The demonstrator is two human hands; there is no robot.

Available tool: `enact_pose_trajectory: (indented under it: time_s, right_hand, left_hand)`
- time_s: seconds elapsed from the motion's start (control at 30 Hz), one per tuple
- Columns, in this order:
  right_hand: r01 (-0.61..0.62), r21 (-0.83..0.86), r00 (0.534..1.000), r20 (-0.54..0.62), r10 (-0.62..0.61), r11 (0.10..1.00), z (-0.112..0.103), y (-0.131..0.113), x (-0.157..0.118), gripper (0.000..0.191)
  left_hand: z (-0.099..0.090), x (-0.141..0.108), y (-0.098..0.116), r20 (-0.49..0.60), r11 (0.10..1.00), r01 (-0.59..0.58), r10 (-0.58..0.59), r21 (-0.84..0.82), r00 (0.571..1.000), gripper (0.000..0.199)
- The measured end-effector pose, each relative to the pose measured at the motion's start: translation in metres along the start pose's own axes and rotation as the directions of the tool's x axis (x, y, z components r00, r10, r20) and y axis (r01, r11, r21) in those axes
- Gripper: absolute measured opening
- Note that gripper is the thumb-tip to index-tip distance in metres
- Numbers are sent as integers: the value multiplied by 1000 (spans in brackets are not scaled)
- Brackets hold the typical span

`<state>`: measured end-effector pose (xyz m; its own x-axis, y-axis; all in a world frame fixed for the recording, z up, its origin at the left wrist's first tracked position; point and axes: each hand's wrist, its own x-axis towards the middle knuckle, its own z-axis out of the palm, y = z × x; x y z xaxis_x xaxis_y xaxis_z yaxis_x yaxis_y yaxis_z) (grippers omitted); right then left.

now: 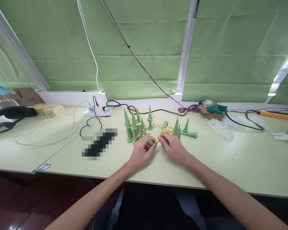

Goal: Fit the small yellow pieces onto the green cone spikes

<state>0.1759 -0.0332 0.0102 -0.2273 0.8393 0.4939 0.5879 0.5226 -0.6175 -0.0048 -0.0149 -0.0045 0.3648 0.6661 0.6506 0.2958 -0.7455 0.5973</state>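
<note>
Near the table's front edge, my left hand (142, 152) is closed on a green cone (150, 141), which lies tilted in the fingers with a small yellow bit at its right end. Close beside it, my right hand (173, 146) has its thumb and index finger pinched together; what they hold is too small to make out. Several green cones (134, 127) stand upright in a group behind my left hand. A pile of small yellow pieces (167, 129) lies behind my right hand, with more green cones (185, 126) around it, some upright and some lying down.
On the pale table (230, 172), a blurred dark object (100, 143) lies to the left. Farther back are a power strip (98, 111), black cables, yellow boxes (53, 111) and headphones (12, 113). A small carton (211, 114) and clear plastic bags (222, 127) lie at the right.
</note>
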Motion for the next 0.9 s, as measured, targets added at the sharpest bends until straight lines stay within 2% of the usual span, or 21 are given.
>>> enact_pose_trajectory:
  time_s: [0.2,0.37,0.5,0.67,0.8,0.9]
  right_hand:
    - [82,48,996,28,-83,995,-2,-1,0,15]
    - [86,-8,996,34,-86,996,-1,1,0,23]
    - [60,-69,997,59,-56,996,0,3,1,36]
    - [26,-81,996,82,-19,996,1,5,0,44]
    - [7,-89,999,37,-4,996,1,3,0,43]
    - [5,-32,1000,3,-5,999,-1,0,0,32]
  left_hand:
    - [0,1,-1,-30,1000,5,-4,3,1000,8]
    - [-1,1,1,26,1000,-14,14,-1,1000,7]
    - [-1,0,2,63,1000,-30,30,-2,998,8]
    - [-1,-1,2,82,999,-32,32,-11,996,9]
    - [-1,0,2,55,1000,-27,28,-15,998,8]
    - [0,1,2,17,1000,-9,9,-15,1000,7]
